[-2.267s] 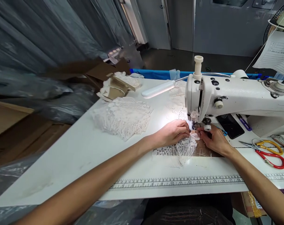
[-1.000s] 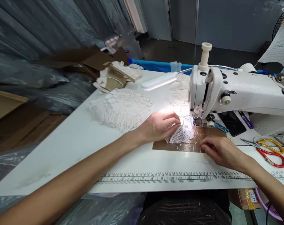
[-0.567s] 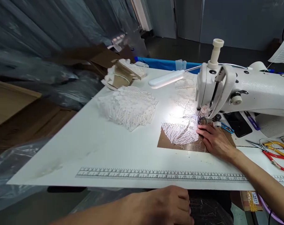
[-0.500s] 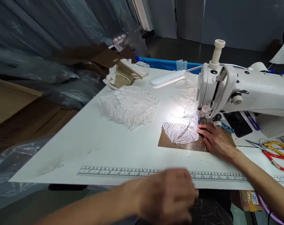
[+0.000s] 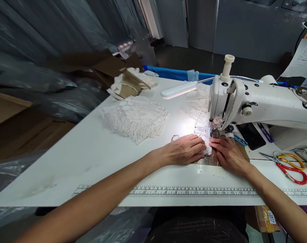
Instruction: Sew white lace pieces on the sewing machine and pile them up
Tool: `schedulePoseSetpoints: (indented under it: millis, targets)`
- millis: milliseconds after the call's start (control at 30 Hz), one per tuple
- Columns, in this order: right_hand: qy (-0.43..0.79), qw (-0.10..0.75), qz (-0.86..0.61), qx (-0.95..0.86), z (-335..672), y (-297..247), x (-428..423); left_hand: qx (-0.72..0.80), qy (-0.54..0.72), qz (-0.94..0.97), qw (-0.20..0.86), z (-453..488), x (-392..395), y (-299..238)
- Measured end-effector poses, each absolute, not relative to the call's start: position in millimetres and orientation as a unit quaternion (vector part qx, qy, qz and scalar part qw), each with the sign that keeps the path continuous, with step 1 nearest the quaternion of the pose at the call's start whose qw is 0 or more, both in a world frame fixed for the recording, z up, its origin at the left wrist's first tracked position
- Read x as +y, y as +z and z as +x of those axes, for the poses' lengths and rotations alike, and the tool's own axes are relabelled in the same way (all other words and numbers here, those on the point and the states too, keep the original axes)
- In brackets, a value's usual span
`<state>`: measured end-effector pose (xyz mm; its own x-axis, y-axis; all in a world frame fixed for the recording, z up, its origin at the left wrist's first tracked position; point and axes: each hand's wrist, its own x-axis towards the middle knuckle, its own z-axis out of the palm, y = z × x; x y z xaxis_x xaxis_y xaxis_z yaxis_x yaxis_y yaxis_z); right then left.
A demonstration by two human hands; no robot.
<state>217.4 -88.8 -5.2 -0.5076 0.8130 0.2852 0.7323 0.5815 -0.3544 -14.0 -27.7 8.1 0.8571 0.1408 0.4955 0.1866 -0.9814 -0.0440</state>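
Observation:
A white sewing machine point(image 5: 259, 101) stands at the right of the white table point(image 5: 92, 158). A small white lace piece point(image 5: 207, 148) lies on a brown patch just in front of the presser foot point(image 5: 214, 133), lit by the lamp. My left hand point(image 5: 186, 151) lies over most of the lace, its fingers pressed together on it and pointing at the foot. My right hand point(image 5: 228, 153) is on the other side, its fingertips pinching the lace edge close to the needle. The two hands almost touch.
A heap of white lace point(image 5: 134, 118) and a cardboard-wound lace bundle point(image 5: 128, 87) lie at the back left. A white lamp head point(image 5: 178, 89) hangs over the work. Red scissors point(image 5: 295, 170), yellow scissors point(image 5: 292, 159), blue snips point(image 5: 238, 139) and a phone point(image 5: 247, 133) sit right. A printed ruler point(image 5: 194, 192) runs along the front edge.
My left hand left the lace, dropped below the table's front edge, then came back onto the lace. My right hand stayed by the presser foot. The lace is now bunched smaller.

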Motion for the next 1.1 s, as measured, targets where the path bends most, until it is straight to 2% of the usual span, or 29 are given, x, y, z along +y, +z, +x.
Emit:
schedulePoseSetpoints:
  millis: [167, 233, 400, 533, 700, 867, 1100]
  targets:
    - [0.185, 0.33, -0.46, -0.803, 223, -4, -87, -0.111, -0.337, -0.935, 0.009, -15, -27, 6]
    - [0.203, 0.344, -0.446, -0.801, 222, 0, -88, -0.124, -0.374, -0.919, -0.017, -13, -28, 5]
    - [0.122, 0.262, -0.393, -0.873, 217, 3, -94, -0.15, -0.411, -0.898, -0.042, -11, -29, 5]
    - [0.099, 0.214, -0.394, -0.888, 216, 0, -95, -0.122, -0.387, -0.914, -0.029, -12, -29, 6]
    - [0.132, 0.209, -0.391, -0.886, 218, 3, -94, -0.081, -0.31, -0.947, -0.003, -13, -28, 9]
    - [0.195, 0.247, -0.445, -0.838, 223, 8, -92, -0.086, -0.292, -0.952, 0.028, -16, -28, 8]
    - [0.129, 0.214, -0.46, -0.852, 222, -1, -88, -0.085, -0.311, -0.946, 0.044, -16, -28, 6]
